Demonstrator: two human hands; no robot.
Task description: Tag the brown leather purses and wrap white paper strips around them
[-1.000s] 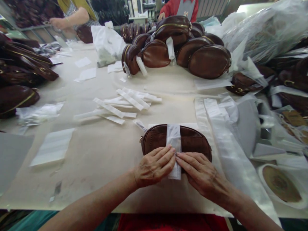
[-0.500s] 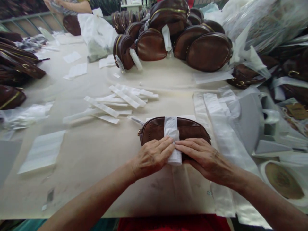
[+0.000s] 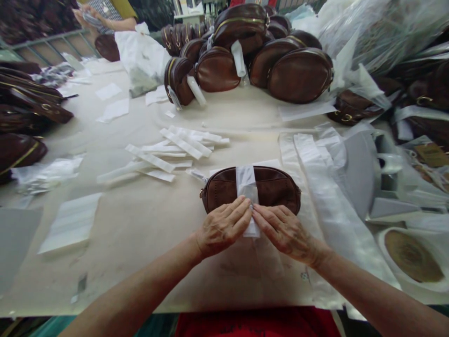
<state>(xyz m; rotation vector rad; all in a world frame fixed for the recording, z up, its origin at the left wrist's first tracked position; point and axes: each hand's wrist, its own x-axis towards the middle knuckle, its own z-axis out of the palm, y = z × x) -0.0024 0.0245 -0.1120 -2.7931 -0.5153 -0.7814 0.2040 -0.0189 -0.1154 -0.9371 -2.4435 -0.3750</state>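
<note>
A dark brown oval pouch (image 3: 275, 188) lies on the table in front of me, with a small ring at its left end. Around its middle runs a white wrapping strip (image 3: 246, 180), whose lower end hangs over the near side. My left hand (image 3: 224, 223) presses its closed fingers onto the strip from the left. From the right, my right hand (image 3: 282, 229) brings its fingertips to the same spot, closed on the strip. The fingertips of both hands almost meet, and both thumbs are hidden.
Loose white strips (image 3: 175, 150) lie beyond the pouch. Brown bags (image 3: 298, 75) are piled at the back, and more bags (image 3: 28, 103) at the left. Flat white sleeves (image 3: 322, 187), a grey dispenser (image 3: 361, 164) and a tape roll (image 3: 414, 255) line the right. A co-worker's arms (image 3: 105, 21) show at the far left.
My right hand has shifted slightly left and its fingers have drawn in at the strip. My left hand stays on the strip. The view has moved a little.
</note>
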